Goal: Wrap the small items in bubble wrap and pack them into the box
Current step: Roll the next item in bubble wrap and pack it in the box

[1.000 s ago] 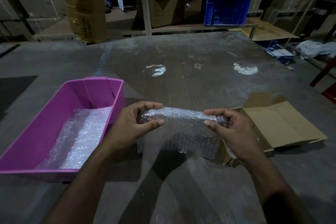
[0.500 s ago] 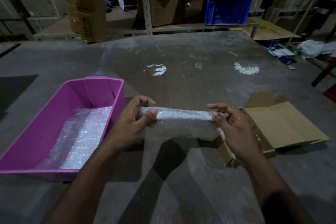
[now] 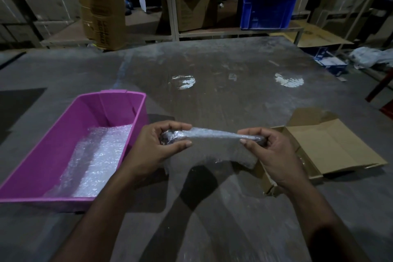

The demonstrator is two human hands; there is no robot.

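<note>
Head view: left hand [image 3: 157, 149] and right hand [image 3: 274, 151] pinch a half-rolled bubble wrap bundle [image 3: 212, 135] above the worktop [image 3: 212, 95]; rolling likely continues before the cardboard box [image 3: 331, 147], right.

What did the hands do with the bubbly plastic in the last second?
Both hands kept rolling: the loose flap of clear bubble wrap hanging under the long wrapped bundle got shorter. The left hand and right hand never let go of its ends. The pink plastic tub, with bubble wrap in it, and the open brown cardboard box stayed put.
</note>
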